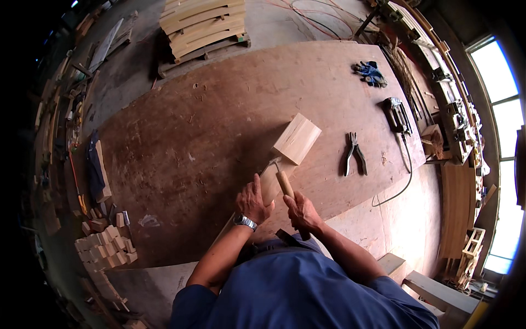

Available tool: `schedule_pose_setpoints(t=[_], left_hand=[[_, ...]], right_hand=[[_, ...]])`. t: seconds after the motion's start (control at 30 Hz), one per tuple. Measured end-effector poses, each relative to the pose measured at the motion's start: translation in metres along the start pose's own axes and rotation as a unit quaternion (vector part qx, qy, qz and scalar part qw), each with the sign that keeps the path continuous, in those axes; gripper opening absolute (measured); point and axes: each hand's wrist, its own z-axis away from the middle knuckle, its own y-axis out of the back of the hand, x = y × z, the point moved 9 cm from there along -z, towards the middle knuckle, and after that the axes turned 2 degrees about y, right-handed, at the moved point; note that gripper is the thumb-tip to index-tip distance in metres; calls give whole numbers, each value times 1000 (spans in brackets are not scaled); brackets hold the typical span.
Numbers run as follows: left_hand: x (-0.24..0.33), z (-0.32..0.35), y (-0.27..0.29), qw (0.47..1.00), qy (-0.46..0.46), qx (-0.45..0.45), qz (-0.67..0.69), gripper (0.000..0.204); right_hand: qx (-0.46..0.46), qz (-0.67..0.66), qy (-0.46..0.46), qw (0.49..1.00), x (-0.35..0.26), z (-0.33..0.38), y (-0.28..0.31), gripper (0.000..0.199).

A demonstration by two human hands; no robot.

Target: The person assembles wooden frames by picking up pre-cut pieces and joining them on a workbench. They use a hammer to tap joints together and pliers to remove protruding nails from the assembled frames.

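My right hand (304, 213) is wrapped around the wooden handle of a hand tool (285, 183). Its small metal head meets the wood near the block; the exact kind of tool is too small to tell. My left hand (253, 203), with a metal watch at the wrist, rests on a pale wooden board (269, 183), fingers stretched out. This board runs from near my body up to a light rectangular wooden block (298, 138). Part of the board is hidden under my left hand and forearm.
A large worn plywood table (175, 142) spreads ahead. On its right lie pliers (355, 154), a corded power tool (398, 116) and blue work gloves (370, 73). Cut wooden blocks (107, 247) are piled at the lower left. Curved boards (204, 24) stand stacked beyond the table.
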Motion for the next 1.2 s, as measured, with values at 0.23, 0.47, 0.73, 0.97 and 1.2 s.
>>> schedule_pose_setpoints(t=[0.23,0.47,0.73,0.97,1.2], left_hand=[[0,-5,-1,999,27,-15,-13,117],[2,-5,-5,1000,21,-9,1,116],[-1,-2,-2,1000,11,4,4,113],[6,-5,-1,1000,18,-16,-5,111],[2,-4,-1,1000,17,-3,3,111]], right_hand=[[32,-6,76,997,-63,-15,49,45],[100,22,73,992,-64,-73,90,49],[91,63,59,992,-26,-20,72,47],[95,95,71,988,-39,-70,83,50],[63,58,78,993,-61,-64,82,49]])
